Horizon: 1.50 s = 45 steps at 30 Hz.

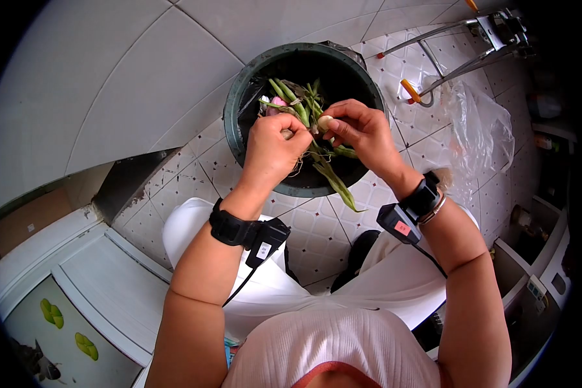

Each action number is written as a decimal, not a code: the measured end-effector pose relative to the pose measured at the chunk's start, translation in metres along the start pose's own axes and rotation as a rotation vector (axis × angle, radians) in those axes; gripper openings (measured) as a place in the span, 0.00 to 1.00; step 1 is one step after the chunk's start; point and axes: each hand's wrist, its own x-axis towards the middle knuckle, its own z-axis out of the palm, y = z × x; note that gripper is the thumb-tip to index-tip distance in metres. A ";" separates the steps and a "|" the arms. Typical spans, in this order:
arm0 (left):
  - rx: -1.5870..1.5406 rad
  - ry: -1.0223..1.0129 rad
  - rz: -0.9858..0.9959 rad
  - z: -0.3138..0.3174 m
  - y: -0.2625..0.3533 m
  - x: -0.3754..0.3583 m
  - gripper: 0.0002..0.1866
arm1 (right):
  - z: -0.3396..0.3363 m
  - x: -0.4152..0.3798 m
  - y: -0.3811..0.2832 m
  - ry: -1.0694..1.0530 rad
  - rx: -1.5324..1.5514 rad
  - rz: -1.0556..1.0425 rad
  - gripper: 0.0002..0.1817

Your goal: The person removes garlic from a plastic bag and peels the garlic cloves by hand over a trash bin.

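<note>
Both hands are over a dark green round bin [236, 103] on the floor. My left hand [275, 145] has its fingers curled together; something small and pale with thin roots shows at them, too hidden to name. Between the thumb and fingers of my right hand [362, 132] is a small whitish piece [325, 122], which looks like a bulb or clove. Green stalks and leaves [294, 100] and a pinkish-purple piece [276, 107] lie in the bin below. One long green leaf [335, 183] hangs over its near rim.
A metal folding frame [433, 58] with orange parts stands at the upper right, with a clear plastic bag [478, 129] beside it. Shelves [530, 239] line the right side. At the lower left is a white cabinet [110, 278]; a tiled wall [142, 64] rises behind the bin.
</note>
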 end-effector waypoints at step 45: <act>-0.778 -0.043 -0.366 -0.003 0.015 -0.001 0.15 | 0.012 -0.008 -0.026 0.129 -0.276 -0.188 0.12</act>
